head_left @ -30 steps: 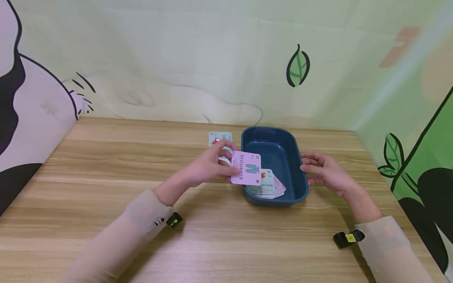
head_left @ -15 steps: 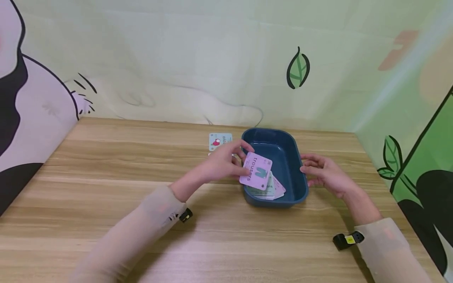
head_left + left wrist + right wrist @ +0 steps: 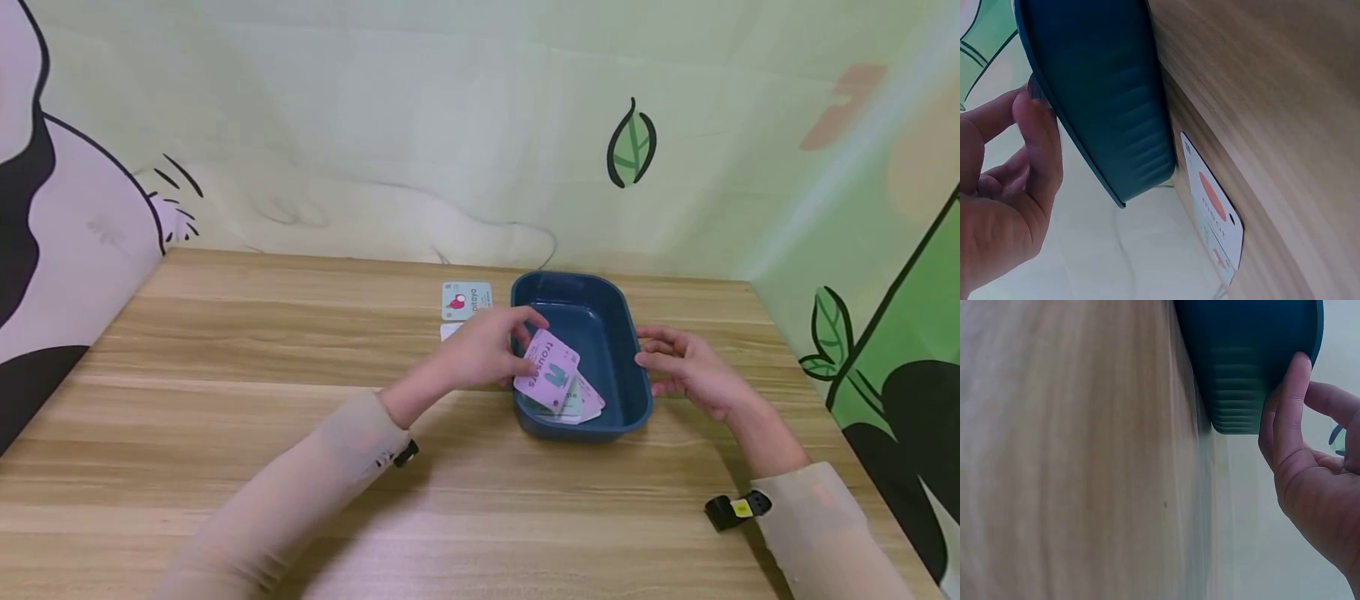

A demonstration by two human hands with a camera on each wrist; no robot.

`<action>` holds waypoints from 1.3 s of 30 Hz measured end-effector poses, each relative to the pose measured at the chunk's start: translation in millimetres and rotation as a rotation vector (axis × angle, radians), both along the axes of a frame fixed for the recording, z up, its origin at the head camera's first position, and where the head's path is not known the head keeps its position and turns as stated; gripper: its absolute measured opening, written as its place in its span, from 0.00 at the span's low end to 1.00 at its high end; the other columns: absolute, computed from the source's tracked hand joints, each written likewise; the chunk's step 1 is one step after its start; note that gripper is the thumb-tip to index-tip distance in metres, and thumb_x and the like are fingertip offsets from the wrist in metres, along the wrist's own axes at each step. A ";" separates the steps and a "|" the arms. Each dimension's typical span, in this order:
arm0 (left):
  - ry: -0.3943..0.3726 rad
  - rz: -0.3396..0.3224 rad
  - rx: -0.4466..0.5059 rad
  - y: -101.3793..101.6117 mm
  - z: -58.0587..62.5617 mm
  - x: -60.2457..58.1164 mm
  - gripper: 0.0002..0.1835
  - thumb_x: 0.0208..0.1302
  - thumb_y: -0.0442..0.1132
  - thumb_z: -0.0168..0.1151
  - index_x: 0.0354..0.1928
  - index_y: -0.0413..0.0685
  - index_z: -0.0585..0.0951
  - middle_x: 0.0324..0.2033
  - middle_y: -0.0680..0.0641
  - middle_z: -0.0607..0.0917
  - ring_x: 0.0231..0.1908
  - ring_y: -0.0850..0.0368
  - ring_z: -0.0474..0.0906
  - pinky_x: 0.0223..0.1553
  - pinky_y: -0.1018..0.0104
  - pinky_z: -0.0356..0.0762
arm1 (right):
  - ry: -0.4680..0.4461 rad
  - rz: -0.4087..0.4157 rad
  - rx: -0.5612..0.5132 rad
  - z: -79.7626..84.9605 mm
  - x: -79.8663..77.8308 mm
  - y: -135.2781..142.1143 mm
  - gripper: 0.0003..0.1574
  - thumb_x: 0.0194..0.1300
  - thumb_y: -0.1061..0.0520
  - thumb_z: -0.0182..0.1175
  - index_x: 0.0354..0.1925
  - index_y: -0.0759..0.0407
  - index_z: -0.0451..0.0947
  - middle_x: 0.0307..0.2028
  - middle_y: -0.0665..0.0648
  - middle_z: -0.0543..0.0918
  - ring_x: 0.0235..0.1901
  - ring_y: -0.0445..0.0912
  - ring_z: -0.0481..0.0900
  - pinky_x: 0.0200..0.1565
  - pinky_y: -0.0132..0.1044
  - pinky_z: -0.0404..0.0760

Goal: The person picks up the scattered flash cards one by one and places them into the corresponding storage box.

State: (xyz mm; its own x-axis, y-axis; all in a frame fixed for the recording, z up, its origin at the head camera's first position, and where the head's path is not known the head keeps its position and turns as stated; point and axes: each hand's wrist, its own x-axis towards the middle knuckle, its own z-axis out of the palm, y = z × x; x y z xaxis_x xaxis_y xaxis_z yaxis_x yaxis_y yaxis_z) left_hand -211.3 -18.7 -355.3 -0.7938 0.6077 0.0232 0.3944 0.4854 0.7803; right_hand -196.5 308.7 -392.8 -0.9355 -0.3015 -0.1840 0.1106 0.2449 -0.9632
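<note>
My left hand pinches a pink picture card marked "trousers" between thumb and fingers. The card is tilted over the near left part of a dark blue plastic bin. Beneath it, a pale green card and a pink card lie in the bin, partly covered. In the left wrist view the thumb and fingers are at the bin's rim, and the card is mostly hidden. On the opposite side my right hand touches the bin's outer wall with its fingers fairly extended, the thumb near the rim.
Left of the bin, a light blue pitaya card lies on the wooden table. Next to it is a white card with a red shape, mostly behind my left hand in the head view. A printed wall sheet stands behind.
My left hand has moved right with the trousers card, bringing it over the bin and turning it clockwise. More of the pitaya card shows. The right hand and bin stay put.
</note>
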 end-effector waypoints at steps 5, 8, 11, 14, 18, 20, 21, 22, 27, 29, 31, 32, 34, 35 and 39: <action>0.100 0.009 -0.136 5.1 0.5 -1.4 0.29 0.61 0.38 0.76 0.64 0.44 0.79 0.41 0.47 0.84 0.42 0.52 0.78 0.37 0.68 0.79 | -0.003 0.001 -0.001 0.2 0.4 -0.3 0.37 0.77 0.61 0.57 0.74 0.75 0.54 0.49 0.60 0.74 0.42 0.44 0.80 0.37 0.36 0.85; 0.131 -0.001 -0.188 6.6 -1.1 -1.7 0.28 0.62 0.40 0.76 0.63 0.43 0.80 0.44 0.46 0.85 0.46 0.51 0.79 0.42 0.65 0.79 | -0.004 0.001 -0.002 0.4 0.6 -0.5 0.37 0.77 0.61 0.57 0.73 0.75 0.54 0.49 0.60 0.74 0.42 0.44 0.80 0.37 0.36 0.85; 0.165 -0.003 -0.224 6.7 -3.2 -1.8 0.28 0.63 0.42 0.75 0.64 0.43 0.80 0.49 0.44 0.84 0.50 0.49 0.78 0.49 0.61 0.78 | -0.005 0.002 -0.002 0.5 0.9 -0.6 0.37 0.77 0.61 0.57 0.73 0.75 0.54 0.48 0.60 0.74 0.42 0.44 0.80 0.37 0.36 0.85; 0.168 0.010 -0.212 5.0 -5.1 -2.0 0.29 0.63 0.43 0.75 0.64 0.43 0.80 0.53 0.42 0.83 0.53 0.48 0.77 0.53 0.58 0.78 | -0.005 0.003 -0.001 0.5 1.3 -0.6 0.37 0.77 0.60 0.57 0.73 0.75 0.54 0.49 0.60 0.74 0.42 0.44 0.80 0.37 0.36 0.86; 0.148 0.037 -0.146 0.6 -7.3 -3.5 0.26 0.63 0.41 0.75 0.62 0.46 0.80 0.54 0.41 0.83 0.50 0.48 0.79 0.49 0.59 0.80 | -0.003 0.001 -0.001 0.6 1.9 -0.4 0.37 0.77 0.61 0.57 0.74 0.75 0.54 0.49 0.60 0.74 0.41 0.44 0.81 0.37 0.36 0.86; 0.139 0.051 -0.112 -2.7 -8.2 -4.1 0.24 0.64 0.40 0.74 0.60 0.46 0.80 0.53 0.41 0.83 0.46 0.50 0.80 0.45 0.61 0.80 | -0.002 0.001 0.000 0.7 2.2 -0.4 0.37 0.77 0.61 0.57 0.74 0.75 0.54 0.49 0.60 0.74 0.41 0.44 0.81 0.37 0.36 0.86; 0.135 0.057 -0.095 -4.4 -8.6 -4.6 0.23 0.64 0.39 0.74 0.60 0.46 0.80 0.53 0.41 0.83 0.45 0.51 0.80 0.44 0.62 0.80 | -0.002 0.001 0.000 0.8 2.2 -0.4 0.37 0.77 0.61 0.57 0.74 0.75 0.54 0.49 0.60 0.74 0.41 0.44 0.81 0.37 0.36 0.86; 0.131 0.065 -0.083 -6.3 -9.0 -5.0 0.22 0.65 0.39 0.73 0.59 0.47 0.80 0.53 0.41 0.83 0.43 0.51 0.80 0.43 0.62 0.80 | -0.001 0.002 0.002 0.8 2.3 -0.4 0.37 0.77 0.61 0.57 0.74 0.75 0.54 0.49 0.61 0.74 0.41 0.44 0.81 0.37 0.36 0.86; 0.116 0.101 -0.025 -17.0 -10.3 -8.7 0.19 0.67 0.39 0.72 0.57 0.45 0.81 0.49 0.43 0.83 0.41 0.51 0.78 0.41 0.62 0.80 | 0.002 0.004 0.004 1.2 2.0 -0.4 0.38 0.77 0.60 0.57 0.74 0.75 0.54 0.49 0.61 0.74 0.42 0.44 0.81 0.38 0.37 0.86; 0.110 0.111 -0.011 -21.5 -11.2 -11.2 0.18 0.67 0.38 0.71 0.56 0.43 0.81 0.46 0.43 0.83 0.40 0.49 0.78 0.41 0.61 0.80 | 0.001 0.003 0.004 1.2 1.9 -0.3 0.38 0.77 0.60 0.57 0.74 0.75 0.54 0.49 0.61 0.74 0.42 0.44 0.81 0.38 0.37 0.86; 0.091 0.125 0.007 -25.8 -12.6 -14.0 0.18 0.67 0.37 0.71 0.56 0.41 0.81 0.44 0.43 0.83 0.40 0.48 0.79 0.41 0.61 0.80 | 0.000 0.004 0.002 1.4 1.9 -0.3 0.38 0.76 0.60 0.57 0.74 0.75 0.53 0.49 0.61 0.74 0.42 0.44 0.81 0.38 0.37 0.86; 0.081 0.133 0.010 -27.9 -13.0 -14.9 0.18 0.67 0.37 0.71 0.56 0.41 0.81 0.44 0.43 0.84 0.40 0.48 0.79 0.41 0.60 0.80 | -0.001 0.004 0.002 1.5 1.8 -0.3 0.38 0.77 0.60 0.57 0.74 0.75 0.53 0.49 0.61 0.74 0.42 0.44 0.81 0.38 0.37 0.86; 0.056 0.149 0.006 -32.4 -13.4 -16.1 0.18 0.67 0.37 0.71 0.56 0.39 0.81 0.44 0.42 0.83 0.41 0.47 0.79 0.43 0.60 0.80 | -0.002 0.005 0.004 2.4 1.6 -0.4 0.38 0.77 0.60 0.57 0.74 0.75 0.53 0.49 0.61 0.74 0.42 0.44 0.81 0.38 0.37 0.86; 0.045 0.160 -0.007 -34.6 -13.8 -16.6 0.18 0.67 0.37 0.71 0.56 0.40 0.81 0.44 0.41 0.83 0.42 0.47 0.79 0.43 0.59 0.80 | -0.002 0.005 0.006 2.9 1.5 -0.5 0.38 0.77 0.60 0.57 0.74 0.75 0.53 0.50 0.61 0.74 0.42 0.44 0.81 0.38 0.37 0.86; -0.001 0.200 -0.085 -42.4 -14.4 -18.0 0.20 0.66 0.37 0.71 0.57 0.38 0.79 0.48 0.39 0.83 0.46 0.46 0.78 0.48 0.56 0.79 | -0.001 0.007 0.016 4.2 1.0 -0.7 0.38 0.77 0.60 0.57 0.74 0.74 0.54 0.50 0.61 0.74 0.43 0.44 0.80 0.38 0.37 0.86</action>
